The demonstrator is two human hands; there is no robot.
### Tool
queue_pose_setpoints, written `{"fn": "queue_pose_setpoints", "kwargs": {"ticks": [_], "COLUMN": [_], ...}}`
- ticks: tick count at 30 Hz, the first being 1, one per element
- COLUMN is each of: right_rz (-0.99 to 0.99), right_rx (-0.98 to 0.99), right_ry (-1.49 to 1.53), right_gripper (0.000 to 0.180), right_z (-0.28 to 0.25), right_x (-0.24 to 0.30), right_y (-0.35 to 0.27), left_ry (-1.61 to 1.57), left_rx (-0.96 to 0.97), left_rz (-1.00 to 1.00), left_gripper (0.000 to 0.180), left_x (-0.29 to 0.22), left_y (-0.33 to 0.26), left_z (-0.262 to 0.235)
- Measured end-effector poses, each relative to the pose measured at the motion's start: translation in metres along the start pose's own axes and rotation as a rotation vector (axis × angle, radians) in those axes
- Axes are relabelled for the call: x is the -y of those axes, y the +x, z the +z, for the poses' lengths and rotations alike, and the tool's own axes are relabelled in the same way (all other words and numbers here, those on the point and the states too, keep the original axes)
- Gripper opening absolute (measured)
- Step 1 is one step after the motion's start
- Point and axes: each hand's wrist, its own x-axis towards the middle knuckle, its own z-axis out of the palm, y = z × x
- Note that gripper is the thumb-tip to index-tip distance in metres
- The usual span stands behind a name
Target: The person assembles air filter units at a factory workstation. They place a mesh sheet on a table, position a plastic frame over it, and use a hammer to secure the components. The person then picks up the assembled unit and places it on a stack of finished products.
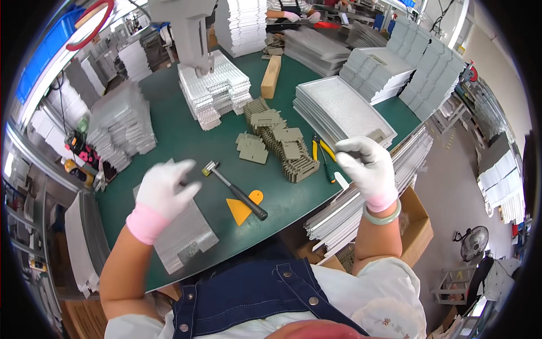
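At the left of the frame, a stack of clear-wrapped panels [121, 127] rises from the green desk [164, 96]. Right of it, lower down, the left hand [160, 195] hangs in a white glove with a pink cuff, its grip wide and nothing visible in it. Below that hand, at the lower left of the desk, lies a silver mesh sheet [189, 237], partly hidden by the glove. Silver sheets [212, 87] are piled at upper centre. Just right of the left hand is a hammer [238, 192], its handle lying across a yellow scraper [238, 211]. Olive-coloured plates [282, 144] run in an overlapping row through the middle of the frame, with a wooden block [271, 77] above them. Next come yellow-handled pliers [315, 150], near the desk's edge. Just right of them is the right hand [370, 172], also gloved, fingers curled; its grip is narrow, a gap showing between thumb and fingers. Framed panels [344, 107] are stacked above it, and pale strips [350, 212] lie below.
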Motion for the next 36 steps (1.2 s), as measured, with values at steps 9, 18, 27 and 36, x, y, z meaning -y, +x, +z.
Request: {"fn": "queue_pose_setpoints", "kwargs": {"ticks": [9, 18, 27, 36], "right_rz": [-0.614, -0.390, -0.226, -0.257], "right_rx": [0.348, 0.384, 0.621, 0.638], "right_ry": [-0.659, -0.434, -0.107, 0.024], "right_gripper": [0.008, 0.006, 0.006, 0.006], "right_z": [0.036, 0.028, 0.021, 0.017], "right_x": [0.053, 0.050, 0.054, 0.035], "right_y": [0.030, 0.030, 0.021, 0.008], "left_ry": [0.053, 0.006, -0.443, -0.492], "left_rx": [0.231, 0.111, 0.494, 0.441], "left_rz": [0.200, 0.171, -0.049, 0.004], "left_gripper": [0.021, 0.017, 0.019, 0.021], "left_x": [-0.104, -0.106, -0.116, -0.116], "left_y": [0.071, 0.071, 0.068, 0.056], "left_z": [-0.010, -0.004, -0.009, -0.007]}}
